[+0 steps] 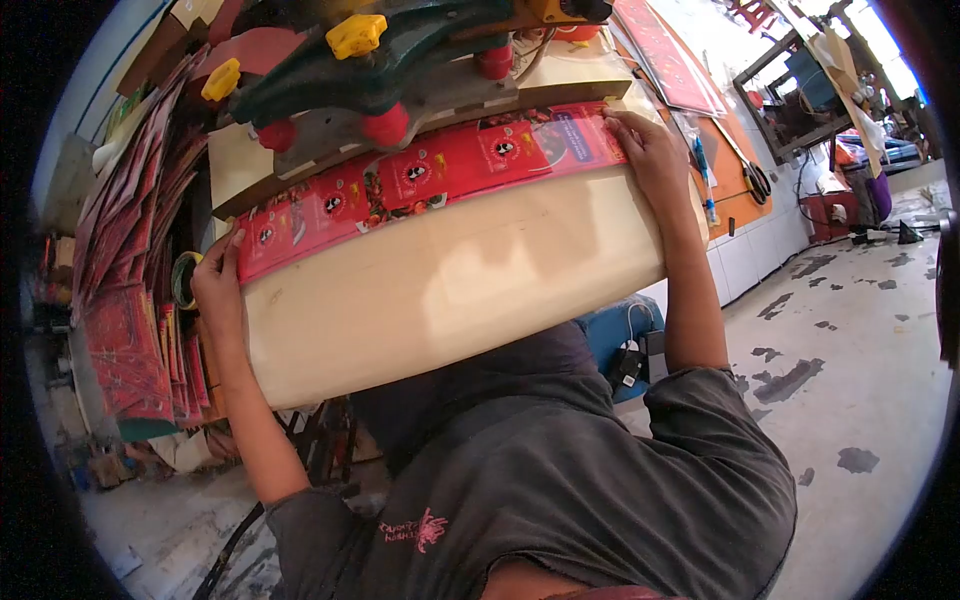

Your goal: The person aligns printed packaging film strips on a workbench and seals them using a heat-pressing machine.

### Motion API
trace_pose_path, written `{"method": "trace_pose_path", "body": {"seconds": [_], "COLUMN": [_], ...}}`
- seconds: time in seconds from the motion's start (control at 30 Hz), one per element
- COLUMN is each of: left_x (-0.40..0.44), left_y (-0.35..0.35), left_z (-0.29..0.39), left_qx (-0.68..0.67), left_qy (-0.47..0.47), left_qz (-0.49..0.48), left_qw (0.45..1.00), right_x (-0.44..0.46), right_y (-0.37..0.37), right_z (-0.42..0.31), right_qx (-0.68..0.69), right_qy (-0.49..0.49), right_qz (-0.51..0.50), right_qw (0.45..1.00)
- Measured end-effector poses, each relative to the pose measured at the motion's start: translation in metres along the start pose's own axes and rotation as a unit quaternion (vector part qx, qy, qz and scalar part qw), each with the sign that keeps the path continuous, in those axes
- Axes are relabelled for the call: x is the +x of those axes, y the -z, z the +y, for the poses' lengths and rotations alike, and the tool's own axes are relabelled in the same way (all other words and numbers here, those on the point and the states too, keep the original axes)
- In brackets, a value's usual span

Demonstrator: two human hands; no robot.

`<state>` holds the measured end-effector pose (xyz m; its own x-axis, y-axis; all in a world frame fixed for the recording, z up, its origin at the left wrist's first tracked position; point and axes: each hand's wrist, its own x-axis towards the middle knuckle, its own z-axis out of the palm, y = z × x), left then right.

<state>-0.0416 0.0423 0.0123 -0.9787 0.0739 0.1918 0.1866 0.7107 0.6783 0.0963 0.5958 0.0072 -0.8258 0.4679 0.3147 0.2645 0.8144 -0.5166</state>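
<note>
A long red printed plastic sheet lies along the back of a pale board, against a brown strip. At the sheet's left end, my left hand holds the corner between thumb and fingers. My right hand holds the opposite end, with its fingers bent over the sheet's edge. Just behind the sheet stands a dark green machine with yellow knobs and red round feet.
Stacked red printed sheets fill the left side, near a roll of tape. To the right, black-handled scissors and a blue pen-like tool lie on an orange surface. A blue stool stands below.
</note>
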Motion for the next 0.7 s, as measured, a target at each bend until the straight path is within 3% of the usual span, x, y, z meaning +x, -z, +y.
{"method": "trace_pose_path", "body": {"seconds": [0.23, 0.3, 0.37, 0.43, 0.5, 0.67, 0.7], "left_x": [-0.010, -0.015, -0.020, -0.025, -0.028, -0.041, -0.038], "left_y": [0.001, 0.003, 0.005, 0.005, 0.005, 0.016, 0.011], "left_z": [0.008, 0.014, 0.013, 0.020, 0.021, 0.029, 0.005], "left_qx": [-0.019, 0.002, 0.016, 0.030, 0.031, 0.080, 0.073], "left_qy": [-0.015, 0.021, -0.033, -0.025, -0.042, -0.042, -0.084], "left_qz": [0.022, 0.018, 0.024, 0.029, 0.035, 0.003, 0.001], "left_qw": [0.999, 1.000, 0.999, 0.999, 0.998, 0.996, 0.994], "right_x": [0.001, -0.002, -0.003, -0.006, -0.005, -0.004, -0.005], "right_y": [-0.001, 0.001, 0.003, 0.005, 0.004, 0.011, 0.012], "right_z": [0.000, -0.002, -0.007, -0.011, -0.008, -0.013, -0.012], "right_qx": [-0.021, -0.010, 0.013, 0.077, 0.020, 0.023, 0.036], "right_qy": [0.004, 0.014, -0.028, 0.010, 0.050, 0.037, 0.041], "right_qz": [0.006, 0.012, -0.016, -0.011, -0.003, -0.042, -0.053], "right_qw": [1.000, 1.000, 0.999, 0.997, 0.999, 0.998, 0.997]}}
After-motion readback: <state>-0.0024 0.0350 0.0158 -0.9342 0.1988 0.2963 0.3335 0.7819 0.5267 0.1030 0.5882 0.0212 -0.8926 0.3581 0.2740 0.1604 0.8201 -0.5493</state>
